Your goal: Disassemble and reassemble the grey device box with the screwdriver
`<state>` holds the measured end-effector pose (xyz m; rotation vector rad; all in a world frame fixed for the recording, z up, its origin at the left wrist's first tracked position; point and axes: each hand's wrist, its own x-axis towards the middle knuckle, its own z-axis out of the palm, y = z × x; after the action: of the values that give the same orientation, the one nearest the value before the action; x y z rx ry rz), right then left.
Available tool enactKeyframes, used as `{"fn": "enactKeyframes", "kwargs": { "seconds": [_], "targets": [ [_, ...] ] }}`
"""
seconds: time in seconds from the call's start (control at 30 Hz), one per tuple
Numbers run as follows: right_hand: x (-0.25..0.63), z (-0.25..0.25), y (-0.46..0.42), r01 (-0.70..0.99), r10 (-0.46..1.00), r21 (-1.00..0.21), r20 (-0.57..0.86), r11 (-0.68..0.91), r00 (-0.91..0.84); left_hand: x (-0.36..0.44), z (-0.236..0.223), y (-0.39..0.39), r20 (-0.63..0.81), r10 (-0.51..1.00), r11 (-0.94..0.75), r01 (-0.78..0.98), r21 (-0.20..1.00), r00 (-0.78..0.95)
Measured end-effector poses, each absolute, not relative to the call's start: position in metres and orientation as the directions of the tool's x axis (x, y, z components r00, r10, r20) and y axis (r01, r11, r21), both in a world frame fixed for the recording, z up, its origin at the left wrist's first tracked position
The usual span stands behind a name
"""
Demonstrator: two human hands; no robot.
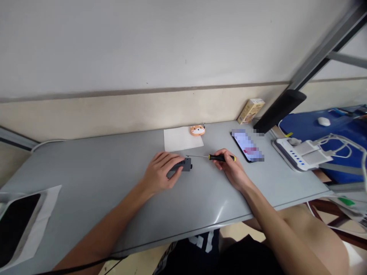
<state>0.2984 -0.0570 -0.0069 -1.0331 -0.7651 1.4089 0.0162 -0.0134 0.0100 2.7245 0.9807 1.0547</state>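
Observation:
On the grey desk (109, 164), my left hand (160, 172) is closed around a small dark grey slotted device (187, 165), covering its left part. A little black knob sticks out at the device's right end. My right hand (229, 166) grips a screwdriver (219, 157) by its black and yellow handle. Its thin shaft points left, and the tip is close to the device's top right edge, with a tiny dark bit at the tip. Whether the tip touches the device I cannot tell.
Behind the hands lie white paper (179, 139) and an orange animal-face case (197, 130). To the right are a phone (248, 145), a power strip (301, 154), a carton (250, 110) and a black cylinder (279, 110). A dark-screened tablet (18, 225) lies at the left.

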Motion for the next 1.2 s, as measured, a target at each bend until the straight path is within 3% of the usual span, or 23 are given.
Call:
{"fn": "enactKeyframes", "kwargs": {
  "seconds": [0.17, 0.7, 1.0, 1.2],
  "targets": [
    [0.3, -0.009, -0.057, -0.311, 1.0, -0.95, -0.017, -0.018, -0.004, 0.015, 0.005, -0.013, 0.598, 0.574, -0.8, 0.539, 0.263, 0.559],
    [0.302, -0.009, -0.058, -0.273, 0.998, -0.96, -0.057, -0.061, -0.023, 0.013, 0.0, -0.013, 0.549, 0.564, -0.804, 0.563, 0.193, 0.617],
    [0.303, -0.006, -0.056, -0.446, 0.993, -0.891, -0.116, -0.087, 0.038, 0.015, 0.006, -0.014, 0.53, 0.588, -0.784, 0.592, 0.187, 0.611],
    [0.308, -0.003, -0.055, -0.597, 0.984, -0.8, -0.147, -0.059, 0.1, 0.022, 0.013, -0.019, 0.405, 0.602, -0.786, 0.601, 0.147, 0.688]
  ]
}}
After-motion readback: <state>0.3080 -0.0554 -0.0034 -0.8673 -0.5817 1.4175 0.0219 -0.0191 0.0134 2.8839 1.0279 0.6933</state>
